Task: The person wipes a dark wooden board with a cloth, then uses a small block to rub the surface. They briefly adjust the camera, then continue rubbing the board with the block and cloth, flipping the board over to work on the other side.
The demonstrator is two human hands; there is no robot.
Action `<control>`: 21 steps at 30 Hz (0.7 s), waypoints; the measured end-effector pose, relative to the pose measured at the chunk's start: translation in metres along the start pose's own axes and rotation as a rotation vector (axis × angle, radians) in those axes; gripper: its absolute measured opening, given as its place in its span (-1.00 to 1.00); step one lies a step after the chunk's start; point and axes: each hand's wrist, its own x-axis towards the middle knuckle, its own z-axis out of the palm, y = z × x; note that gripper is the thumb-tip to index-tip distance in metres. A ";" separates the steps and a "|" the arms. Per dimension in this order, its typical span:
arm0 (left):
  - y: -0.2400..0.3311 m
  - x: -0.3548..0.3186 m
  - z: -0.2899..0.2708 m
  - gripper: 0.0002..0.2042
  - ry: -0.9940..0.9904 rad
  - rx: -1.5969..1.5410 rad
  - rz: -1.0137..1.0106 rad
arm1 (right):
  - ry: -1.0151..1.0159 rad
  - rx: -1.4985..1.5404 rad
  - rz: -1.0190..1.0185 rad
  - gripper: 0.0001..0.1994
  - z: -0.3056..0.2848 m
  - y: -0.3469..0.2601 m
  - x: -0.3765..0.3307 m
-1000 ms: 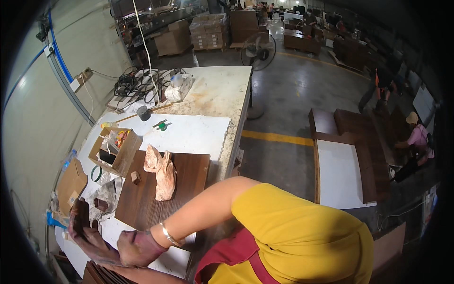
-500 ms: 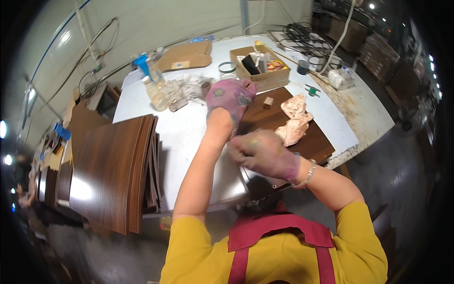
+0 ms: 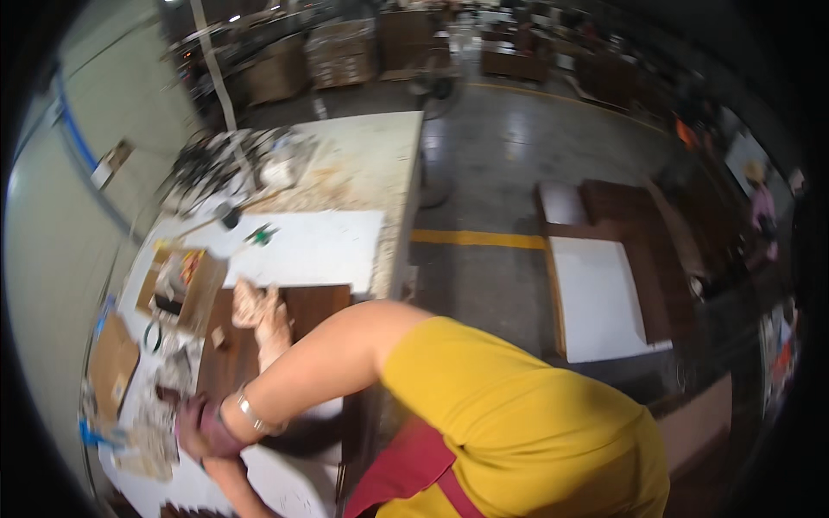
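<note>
At bench's near edge, gloved right hand [image 3: 203,427] beside dark panel [image 3: 250,345]; grip unclear.

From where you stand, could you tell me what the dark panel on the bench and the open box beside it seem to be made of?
The dark panel looks like wood or wood-veneered board with a smooth brown finish; faint lengthwise grain shows, though blur leaves laminate possible. The open box appears to be plain corrugated cardboard: matte tan walls and folded flaps. The gloved hand rests near the panel's lower end.
</note>
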 end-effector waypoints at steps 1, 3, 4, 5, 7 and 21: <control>-0.007 0.004 -0.009 -0.75 0.001 -0.082 0.016 | 0.023 0.046 -0.017 -0.89 0.004 -0.001 0.004; -0.012 0.010 -0.011 -0.75 0.033 -0.142 0.020 | 0.065 0.118 -0.043 -0.88 0.010 -0.003 0.005; -0.011 0.016 0.003 -0.75 0.050 -0.129 0.002 | 0.082 0.134 -0.041 -0.88 0.012 -0.001 0.003; -0.009 0.021 0.018 -0.75 0.076 -0.117 -0.013 | 0.103 0.144 -0.035 -0.88 0.012 0.003 0.000; -0.001 0.024 0.030 -0.75 0.109 -0.094 -0.031 | 0.138 0.177 -0.048 -0.88 0.014 0.003 0.002; 0.012 0.044 0.085 -0.71 0.110 -0.120 -0.055 | 0.251 0.179 -0.039 -0.85 0.011 0.021 -0.041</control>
